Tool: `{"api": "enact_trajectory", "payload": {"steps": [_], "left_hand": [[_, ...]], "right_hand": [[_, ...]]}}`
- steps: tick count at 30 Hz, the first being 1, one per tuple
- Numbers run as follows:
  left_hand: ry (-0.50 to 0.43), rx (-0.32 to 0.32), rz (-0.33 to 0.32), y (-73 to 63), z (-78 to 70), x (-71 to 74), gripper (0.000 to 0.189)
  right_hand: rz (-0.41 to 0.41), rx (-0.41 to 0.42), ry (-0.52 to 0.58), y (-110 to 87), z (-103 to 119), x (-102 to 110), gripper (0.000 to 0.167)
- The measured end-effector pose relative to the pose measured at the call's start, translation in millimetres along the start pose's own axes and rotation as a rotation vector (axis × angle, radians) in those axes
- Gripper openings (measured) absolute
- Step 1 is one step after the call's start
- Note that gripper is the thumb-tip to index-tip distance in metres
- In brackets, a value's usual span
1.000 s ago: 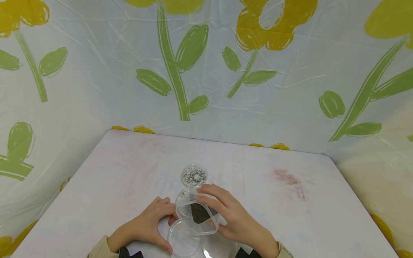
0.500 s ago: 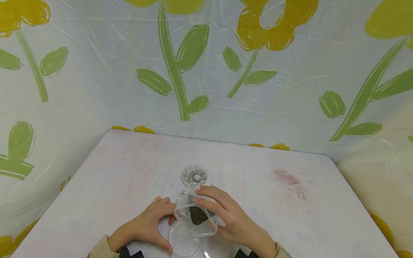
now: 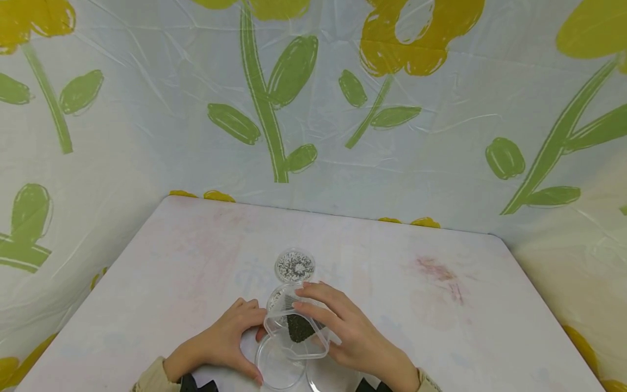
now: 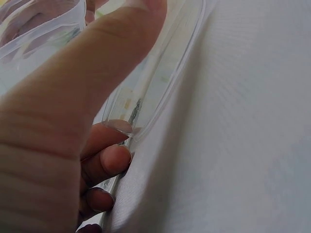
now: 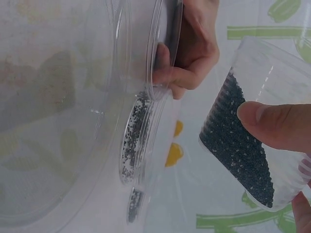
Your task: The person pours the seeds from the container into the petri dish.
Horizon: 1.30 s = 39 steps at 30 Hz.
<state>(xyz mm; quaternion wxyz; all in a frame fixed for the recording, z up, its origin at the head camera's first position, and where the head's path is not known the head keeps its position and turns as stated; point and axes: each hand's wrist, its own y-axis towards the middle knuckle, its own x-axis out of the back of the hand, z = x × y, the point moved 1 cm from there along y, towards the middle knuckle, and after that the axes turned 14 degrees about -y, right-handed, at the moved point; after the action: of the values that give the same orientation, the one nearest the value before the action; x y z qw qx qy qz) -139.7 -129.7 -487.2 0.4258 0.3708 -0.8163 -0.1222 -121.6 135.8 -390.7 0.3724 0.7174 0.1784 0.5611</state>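
The left hand (image 3: 222,337) lies at the near dish's 9 to 10 o'clock side, its fingers and thumb curved around the rim of the near dish (image 3: 279,367) as it rests on the counter (image 3: 372,256). The thumb is on the 7 o'clock part of the rim; the fingertips reach in near 11 o'clock.

The right hand (image 3: 355,326) holds a tub (image 5: 267,82) off the counter, at the near dish's 1 o'clock, with thumb and fingers clamped on opposite walls. The tub is clear and tilted, its mouth facing about 7 o'clock, and black grains (image 5: 238,145) lie in a slanted heap inside.

A middle dish (image 3: 270,296) sits just beyond the near one at 12 o'clock, partly hidden by the tub, with black and white bits in it. A far dish (image 3: 276,264), likewise speckled, stands next in line at 1 o'clock of that. Another clear dish (image 3: 335,375) lies beside the near one at 3 to 4 o'clock, partly under the right hand.

A flowered cloth (image 3: 196,71) hangs behind the counter at 12 o'clock.
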Motion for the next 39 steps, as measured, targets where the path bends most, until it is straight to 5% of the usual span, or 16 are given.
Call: {"api": "enact_trajectory", "payload": {"steps": [21, 39], "left_hand": [[0.003, 0.007, -0.009, -0.5, 1.1, 0.2, 0.062], [0.008, 0.017, -0.010, -1.1, 0.4, 0.9, 0.062]], "right_hand": [[0.017, 0.002, -0.008, -1.9, 0.9, -1.5, 0.065], [-0.020, 0.022, -0.031, 0.9, 1.2, -2.1, 0.038]]}}
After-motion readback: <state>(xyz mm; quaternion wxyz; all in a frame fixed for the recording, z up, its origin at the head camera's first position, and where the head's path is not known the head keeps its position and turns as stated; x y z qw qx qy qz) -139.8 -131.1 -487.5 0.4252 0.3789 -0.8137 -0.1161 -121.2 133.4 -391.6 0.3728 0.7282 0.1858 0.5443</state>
